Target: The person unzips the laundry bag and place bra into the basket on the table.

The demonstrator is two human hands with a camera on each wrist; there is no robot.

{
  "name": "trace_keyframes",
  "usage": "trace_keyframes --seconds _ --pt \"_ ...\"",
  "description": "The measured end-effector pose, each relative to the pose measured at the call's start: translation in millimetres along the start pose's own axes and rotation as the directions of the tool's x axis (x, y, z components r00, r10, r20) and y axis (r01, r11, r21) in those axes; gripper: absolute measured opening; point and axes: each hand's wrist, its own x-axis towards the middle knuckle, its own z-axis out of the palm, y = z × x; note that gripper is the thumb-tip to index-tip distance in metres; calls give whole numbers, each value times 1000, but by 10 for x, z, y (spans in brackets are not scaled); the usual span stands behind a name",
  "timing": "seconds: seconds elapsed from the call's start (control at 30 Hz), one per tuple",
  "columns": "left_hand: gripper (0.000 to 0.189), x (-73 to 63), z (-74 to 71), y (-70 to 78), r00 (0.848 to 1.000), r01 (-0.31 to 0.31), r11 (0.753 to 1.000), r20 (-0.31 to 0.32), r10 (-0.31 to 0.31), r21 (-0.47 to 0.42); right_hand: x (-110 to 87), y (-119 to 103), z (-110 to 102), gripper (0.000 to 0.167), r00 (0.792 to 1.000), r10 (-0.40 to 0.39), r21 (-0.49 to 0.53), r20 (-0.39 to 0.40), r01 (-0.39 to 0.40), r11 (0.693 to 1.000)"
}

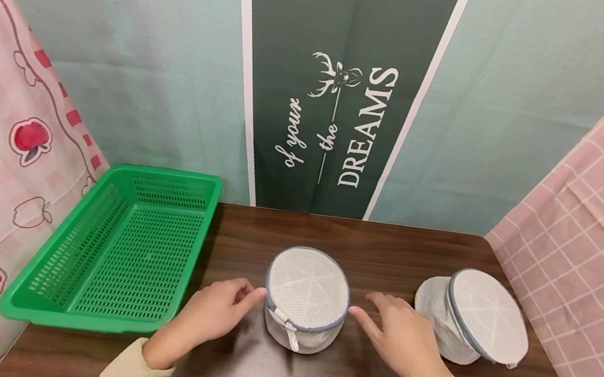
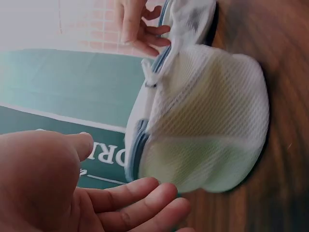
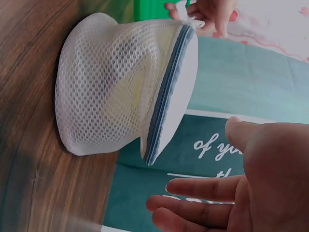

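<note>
A round white mesh laundry bag [image 1: 310, 289] with a grey-blue zipper rim stands upright on the dark wooden table, its white pull tab hanging at the front left. My left hand [image 1: 218, 307] is at the bag's left side, thumb tip right at the rim. On the other side my right hand [image 1: 403, 336] has its thumb tip close to the rim. Both wrist views show the fingers relaxed and spread, holding nothing. Behind my right hand sits a second mesh laundry bag [image 1: 486, 316], its round lid tilted toward the right. Yellowish tones show through the mesh of the middle bag [image 3: 106, 87].
A green plastic basket [image 1: 197, 251] with slotted walls stands on the left of the table [image 1: 386, 254]. Grey-green cloth with printed lettering [image 1: 368, 126] hangs behind the table. Pink patterned cloths [image 1: 595, 248] close off both sides.
</note>
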Motion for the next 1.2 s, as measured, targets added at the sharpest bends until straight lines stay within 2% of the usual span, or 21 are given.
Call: trace_keyframes --seconds 0.17,0.27,0.33,0.4,0.57,0.63,0.7,0.87,0.97,1.2 --pt "45 17 55 -2 999 3 995 52 2 -103 -4 -74 -13 31 1000 -5 27 6 5 1000" --pt "48 21 73 -18 994 10 972 108 16 -235 -10 -114 -9 34 1000 -9 37 10 9 999" --pt "48 25 92 -27 987 32 941 158 23 -336 -20 -136 -5 36 1000 -12 43 9 12 999" --pt "49 33 114 -31 977 70 900 211 25 -431 -30 -159 -3 38 1000 -16 43 5 15 999" --pt "54 61 177 -29 956 141 814 290 35 -563 -43 -234 5 43 999 -32 50 -3 32 998" --pt "56 62 203 -28 952 167 788 306 29 -593 -51 -265 15 45 999 -39 57 -2 39 998" --pt "56 53 227 -23 950 186 772 313 18 -608 -63 -292 32 45 999 -46 64 1 46 997" --pt "56 19 306 -8 949 206 766 314 -5 -609 -85 -338 86 46 998 -70 65 -3 70 995" --pt "56 13 362 -6 945 222 749 326 -10 -624 -97 -363 121 46 996 -90 63 -2 90 994" --pt "55 54 445 -28 942 252 677 337 -7 -692 -117 -435 180 46 991 -130 68 7 129 989"
